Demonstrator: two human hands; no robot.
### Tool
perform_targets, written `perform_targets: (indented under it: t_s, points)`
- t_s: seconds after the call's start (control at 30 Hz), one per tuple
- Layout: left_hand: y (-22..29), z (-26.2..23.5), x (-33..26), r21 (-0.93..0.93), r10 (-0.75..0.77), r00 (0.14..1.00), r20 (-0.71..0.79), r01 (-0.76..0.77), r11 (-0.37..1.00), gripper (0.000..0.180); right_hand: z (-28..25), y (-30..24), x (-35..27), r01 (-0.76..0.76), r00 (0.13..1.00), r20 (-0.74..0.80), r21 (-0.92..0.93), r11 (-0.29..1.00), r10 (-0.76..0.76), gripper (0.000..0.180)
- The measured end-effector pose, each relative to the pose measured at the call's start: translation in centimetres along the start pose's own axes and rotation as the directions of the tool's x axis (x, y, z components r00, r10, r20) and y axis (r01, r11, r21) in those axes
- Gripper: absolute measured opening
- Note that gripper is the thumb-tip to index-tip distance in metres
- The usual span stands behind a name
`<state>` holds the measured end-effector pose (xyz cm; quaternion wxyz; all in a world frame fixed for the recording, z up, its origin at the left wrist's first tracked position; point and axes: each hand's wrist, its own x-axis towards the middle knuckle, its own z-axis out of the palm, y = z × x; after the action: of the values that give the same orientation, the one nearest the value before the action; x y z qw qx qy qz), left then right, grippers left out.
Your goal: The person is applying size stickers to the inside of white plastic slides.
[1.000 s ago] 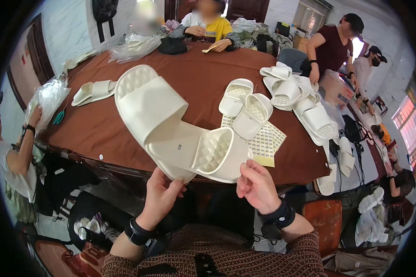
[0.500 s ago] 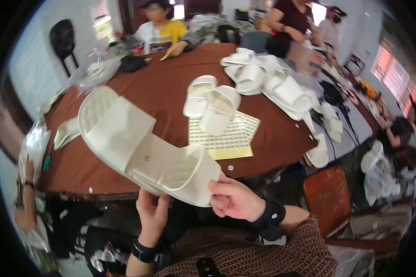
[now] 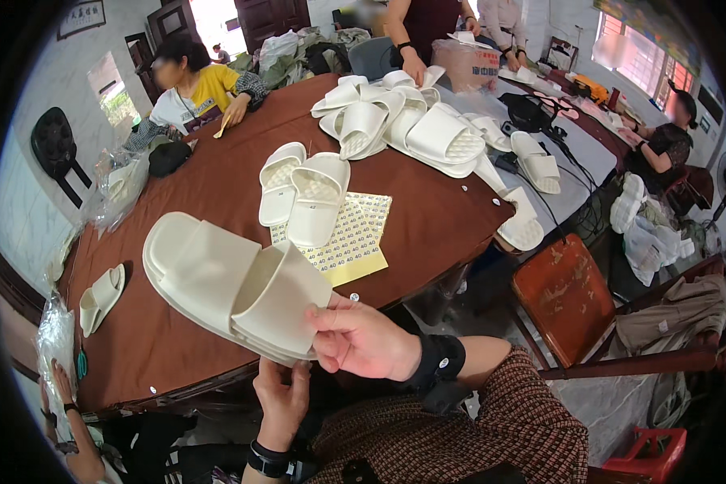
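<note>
We grip two white slippers (image 3: pixel 206 270) between our hands, the pair overlapping, their toes pointing up and to the left over the near edge of the table (image 3: pixel 440 218). Our right hand (image 3: pixel 359 339) pinches the right-hand end of the pair between thumb and fingers, while our left hand (image 3: pixel 282 399) grasps the lower edge from beneath, part of its fingers hidden. Under the pair we see a brown cloth covering the tabletop, with a few small round white stickers (image 3: pixel 355 298) along its edge. Just beyond our grip lies a yellow label sheet (image 3: pixel 367 230), partly covered by the nearer of two small slippers (image 3: pixel 319 194) set side by side. Farther off, a heap of slippers (image 3: pixel 444 137) crowds the far right of the cloth; a lone slipper (image 3: pixel 101 300) lies to the left, near green scissors (image 3: pixel 81 363) and a clear plastic bag (image 3: pixel 55 331) that another person's hand (image 3: pixel 62 381) touches. Across from us sits a person in a yellow and white top (image 3: pixel 210 95), beside a dark cap-like thing (image 3: pixel 169 159). To the right, we see cables on a grey table (image 3: pixel 585 157), a worn brown chair (image 3: pixel 565 298) and a red stool (image 3: pixel 652 452) on the floor. Pale walls, dark doors (image 3: pixel 274 20) and a bright window (image 3: pixel 641 50) surround the room.
</note>
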<state>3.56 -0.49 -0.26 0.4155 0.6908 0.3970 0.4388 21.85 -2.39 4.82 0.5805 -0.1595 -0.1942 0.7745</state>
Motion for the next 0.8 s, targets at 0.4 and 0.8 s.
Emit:
perform_targets:
  t_s: [0.4,0.8]
  points:
    - [0.5,-2.8,0.4,0.157,0.083,0.997,0.012,-0.083,0.984,0.016,-4.9,-12.7,-1.2,0.609,0.680,-0.030,-0.532,0.588,-0.732,0.009]
    - [-0.7,-9.2,-0.1,0.299,0.140,0.963,-0.231,-0.066,0.952,0.012,-16.6,-20.0,-3.7,0.506,0.562,-0.135,-0.725,0.468,-0.816,0.040]
